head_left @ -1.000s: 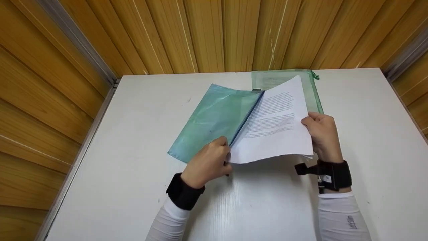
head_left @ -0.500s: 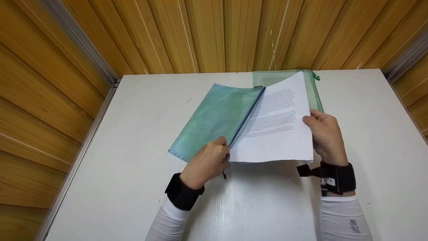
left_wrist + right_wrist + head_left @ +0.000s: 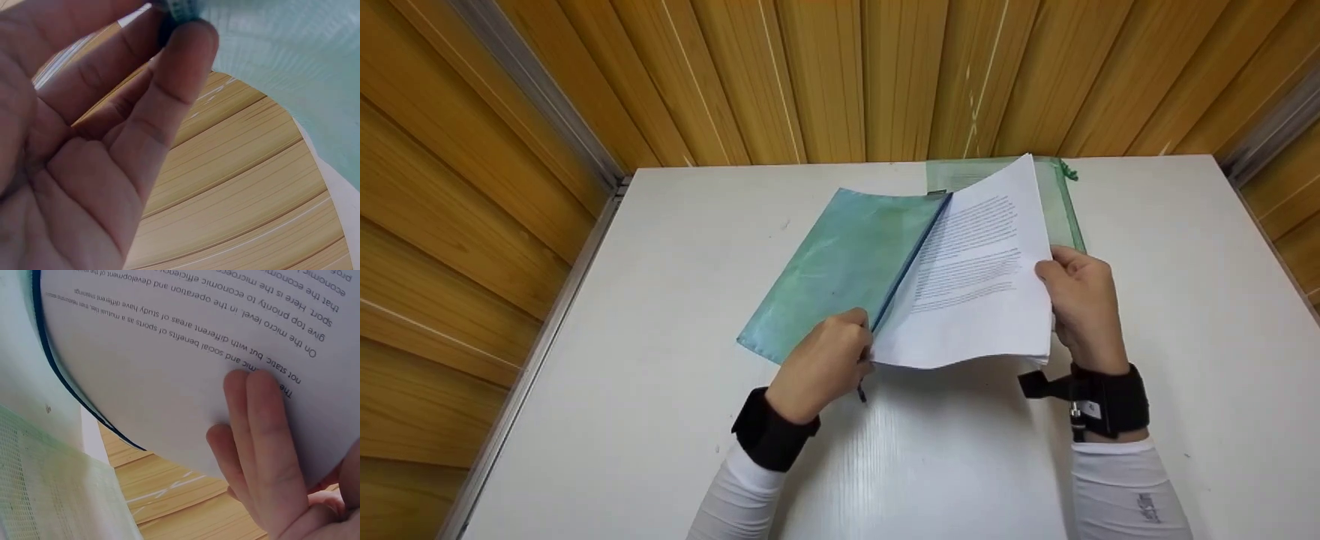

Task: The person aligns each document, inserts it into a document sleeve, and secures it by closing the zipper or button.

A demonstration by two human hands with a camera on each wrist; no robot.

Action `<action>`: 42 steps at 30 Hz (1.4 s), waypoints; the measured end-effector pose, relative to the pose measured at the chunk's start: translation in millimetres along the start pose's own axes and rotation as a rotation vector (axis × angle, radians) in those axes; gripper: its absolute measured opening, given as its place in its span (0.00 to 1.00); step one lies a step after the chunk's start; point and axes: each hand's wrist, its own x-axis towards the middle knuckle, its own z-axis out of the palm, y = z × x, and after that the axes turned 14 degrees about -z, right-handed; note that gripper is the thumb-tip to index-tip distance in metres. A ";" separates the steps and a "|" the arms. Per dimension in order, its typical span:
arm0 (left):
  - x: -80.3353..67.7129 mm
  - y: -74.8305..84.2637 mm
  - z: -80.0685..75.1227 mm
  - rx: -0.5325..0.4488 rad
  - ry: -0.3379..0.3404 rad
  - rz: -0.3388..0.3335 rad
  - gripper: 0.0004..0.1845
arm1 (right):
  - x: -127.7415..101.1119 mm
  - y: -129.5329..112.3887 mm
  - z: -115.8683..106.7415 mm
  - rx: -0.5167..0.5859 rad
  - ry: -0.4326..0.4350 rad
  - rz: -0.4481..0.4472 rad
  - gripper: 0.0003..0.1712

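Observation:
A translucent blue-green zip file pouch [image 3: 840, 255] with a dark blue zip edge [image 3: 911, 262] is held tilted above the table. From its open side juts a stack of printed paper [image 3: 975, 315]. My left hand [image 3: 826, 367] pinches the pouch's near corner at the end of the zip; thumb and finger meet on it in the left wrist view. The right hand [image 3: 1086, 311] grips the stack by its right edge, thumb on the front. Behind the sheets, its fingers [image 3: 264, 422] lie straight against the printed back, as the right wrist view shows. The sheets' left part is hidden inside the pouch.
A second, pale green mesh pouch [image 3: 1061, 199] with a green cord [image 3: 1069, 172] lies at the back of the white table [image 3: 675, 300], partly covered by the paper. Wood-patterned panels [image 3: 825, 82] close off the back and left side.
The paper's top corner sits slightly higher than a second ago. Over the last half second, the right hand and the sheets' outer edge shifted a little left toward the pouch. The left hand barely moved.

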 end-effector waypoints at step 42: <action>0.7 2.9 -3.5 -0.050 0.027 0.001 0.08 | -5.9 -3.6 20.1 0.058 0.044 -0.109 0.26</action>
